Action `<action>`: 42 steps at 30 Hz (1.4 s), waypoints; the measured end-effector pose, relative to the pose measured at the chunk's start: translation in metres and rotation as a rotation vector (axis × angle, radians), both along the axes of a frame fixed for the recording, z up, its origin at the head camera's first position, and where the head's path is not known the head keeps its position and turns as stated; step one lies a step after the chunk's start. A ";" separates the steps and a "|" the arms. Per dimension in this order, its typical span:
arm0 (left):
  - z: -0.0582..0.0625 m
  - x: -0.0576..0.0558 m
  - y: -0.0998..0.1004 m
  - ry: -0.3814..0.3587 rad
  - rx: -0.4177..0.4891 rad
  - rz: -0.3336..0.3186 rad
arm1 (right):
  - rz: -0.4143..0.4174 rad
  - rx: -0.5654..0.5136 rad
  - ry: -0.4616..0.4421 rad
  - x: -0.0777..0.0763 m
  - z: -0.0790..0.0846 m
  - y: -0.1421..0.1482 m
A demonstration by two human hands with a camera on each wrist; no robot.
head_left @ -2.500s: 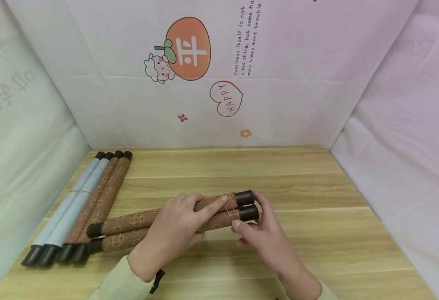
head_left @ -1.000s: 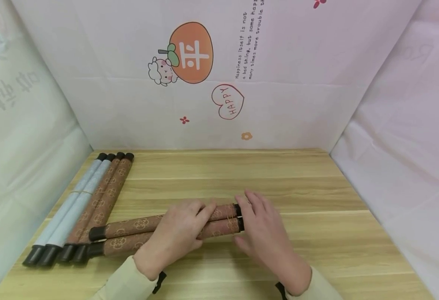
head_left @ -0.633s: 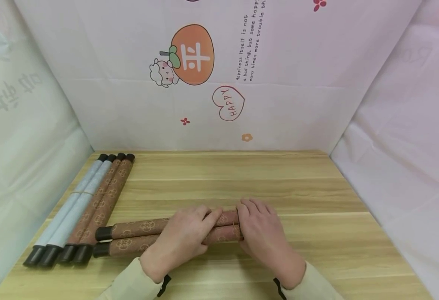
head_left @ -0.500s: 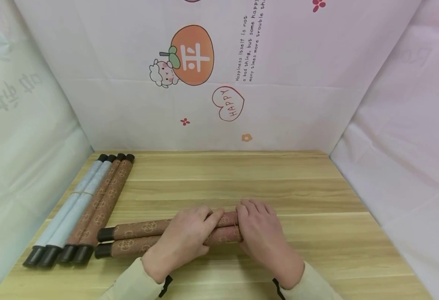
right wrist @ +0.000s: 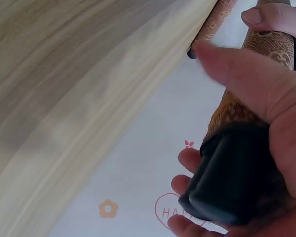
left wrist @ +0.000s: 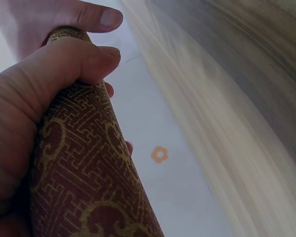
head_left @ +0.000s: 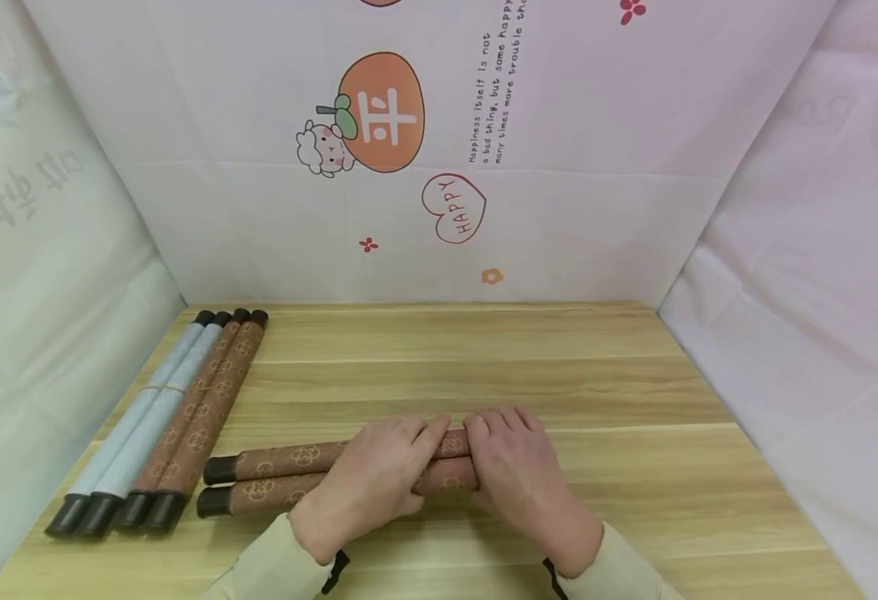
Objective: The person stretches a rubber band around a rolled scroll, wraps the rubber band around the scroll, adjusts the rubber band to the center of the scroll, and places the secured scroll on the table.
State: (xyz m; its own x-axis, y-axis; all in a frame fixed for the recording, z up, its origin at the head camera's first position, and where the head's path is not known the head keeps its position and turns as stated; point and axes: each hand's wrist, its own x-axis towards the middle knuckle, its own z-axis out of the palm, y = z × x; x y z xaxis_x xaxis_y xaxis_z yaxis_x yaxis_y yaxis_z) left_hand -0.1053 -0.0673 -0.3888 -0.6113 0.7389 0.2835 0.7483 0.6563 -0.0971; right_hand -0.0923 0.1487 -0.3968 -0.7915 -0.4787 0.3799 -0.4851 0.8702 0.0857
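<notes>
Two brown rolled scrolls (head_left: 289, 462) with gold floral pattern lie side by side, black caps (head_left: 217, 471) at their left ends. My left hand (head_left: 371, 475) grips both near the middle, thumb along the top; the left wrist view shows the patterned roll (left wrist: 89, 163) under that thumb. Over the right ends curls my right hand (head_left: 521, 475), hiding the caps and the thin band seen there earlier. In the right wrist view, a black end cap (right wrist: 232, 177) sits inside that hand's fingers, the thumb lifted off the roll.
At the left of the wooden table (head_left: 634, 500) lies a row of two pale blue scrolls (head_left: 142, 408) and two brown scrolls (head_left: 207, 408), black-capped, with a thin band across the blue ones. White printed cloth (head_left: 559, 225) stands along the back and both sides.
My right hand has gone from fingering the banded right ends to curling over them. The held pair has come lower and slightly right, its left caps now apart from the row.
</notes>
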 end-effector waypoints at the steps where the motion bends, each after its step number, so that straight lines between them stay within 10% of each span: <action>1: 0.000 0.000 0.001 -0.013 0.000 0.003 | -0.003 0.005 -0.013 0.000 0.001 -0.001; 27: -0.006 -0.002 0.011 -0.099 0.055 -0.025 | 0.024 -0.014 -0.009 0.002 -0.008 -0.006; 42: -0.014 -0.011 -0.023 -0.242 -0.012 0.143 | -0.053 -0.021 -0.182 -0.008 -0.014 0.011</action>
State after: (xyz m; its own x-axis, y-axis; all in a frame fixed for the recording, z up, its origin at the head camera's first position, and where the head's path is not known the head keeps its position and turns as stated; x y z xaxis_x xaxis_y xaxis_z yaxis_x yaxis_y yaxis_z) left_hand -0.1168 -0.0907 -0.4032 -0.7586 0.6425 0.1081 0.6503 0.7569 0.0644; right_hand -0.0999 0.1595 -0.4108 -0.8720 -0.4277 0.2380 -0.4441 0.8958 -0.0175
